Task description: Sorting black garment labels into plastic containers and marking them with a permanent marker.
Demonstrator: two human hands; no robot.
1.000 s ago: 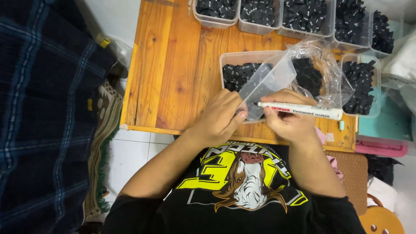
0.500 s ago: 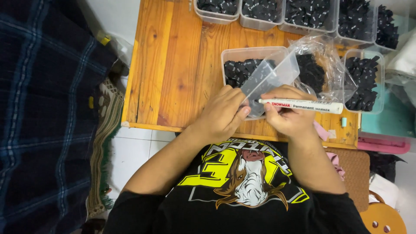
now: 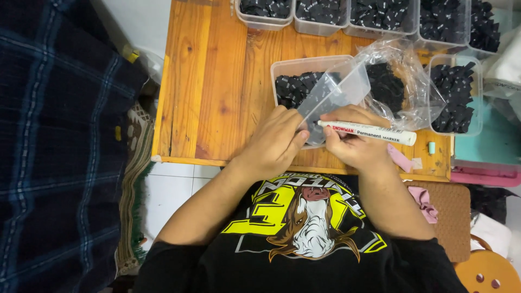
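Head view: I saw my left hand point(image 3: 277, 142) pinching the small clear bag point(image 3: 334, 93) at its lower edge, near table point(image 3: 211, 92) front edge. Right hand point(image 3: 355, 142) was closed round the white marker point(image 3: 369, 132), tip at the bag, cap end toward 3 o'clock. Bag lay over the clear tub point(image 3: 282, 68) w/ black pieces. Bare wood at 9 o'clock gave open room.

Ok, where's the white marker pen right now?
In the head view the white marker lies level in the right hand at the wooden table's near edge, tip toward the small clear bag that the left hand holds.
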